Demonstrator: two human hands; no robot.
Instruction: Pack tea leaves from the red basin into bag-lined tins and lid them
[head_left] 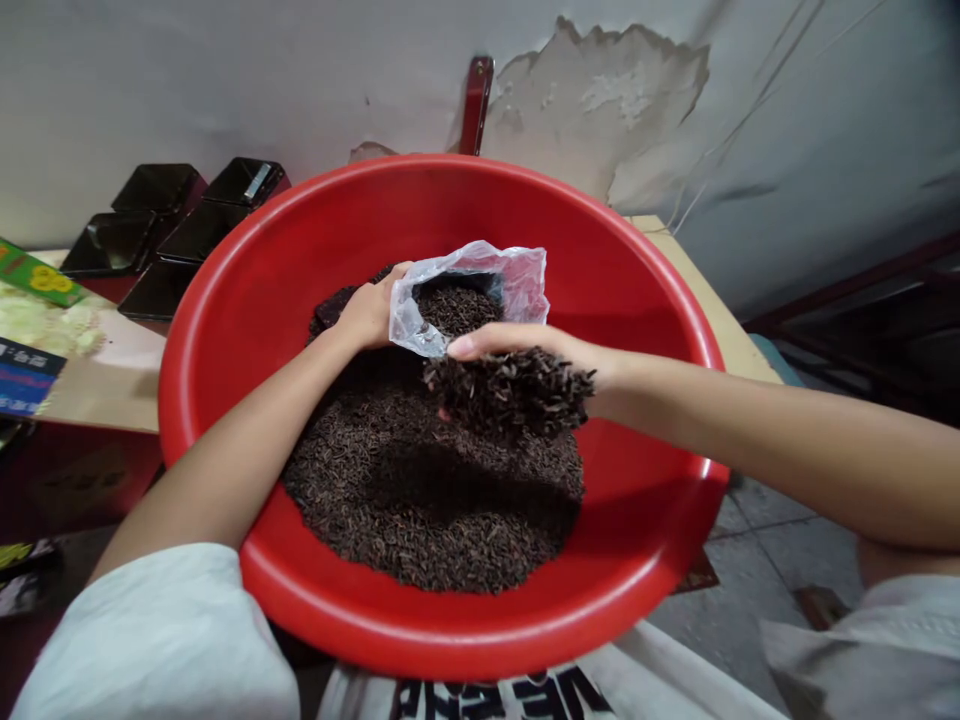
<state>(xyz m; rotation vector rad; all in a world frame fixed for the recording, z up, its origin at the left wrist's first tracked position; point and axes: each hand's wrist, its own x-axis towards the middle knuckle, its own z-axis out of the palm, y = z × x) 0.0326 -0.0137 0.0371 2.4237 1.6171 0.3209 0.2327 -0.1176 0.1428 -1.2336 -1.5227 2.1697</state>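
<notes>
Dark loose tea leaves (435, 520) lie heaped in a large red plastic basin (645, 520). A clear plastic bag (521, 275), its mouth open toward me, stands at the far side of the heap with tea leaves inside. My left hand (371, 312) is closed on the bag's left side, its fingertips partly hidden. Palm up just in front of the bag's mouth, my right hand (544, 342) is curled round a big handful of tea leaves, its thumb close to the bag's rim. The lower fingers are mostly covered by the leaves.
Several dark open boxes (161, 187) stand behind the basin at left, on a light tabletop (112, 390). Nearby lie a green packet (37, 272) and a blue one (30, 380). The wall (300, 80) with peeling paint rises close behind.
</notes>
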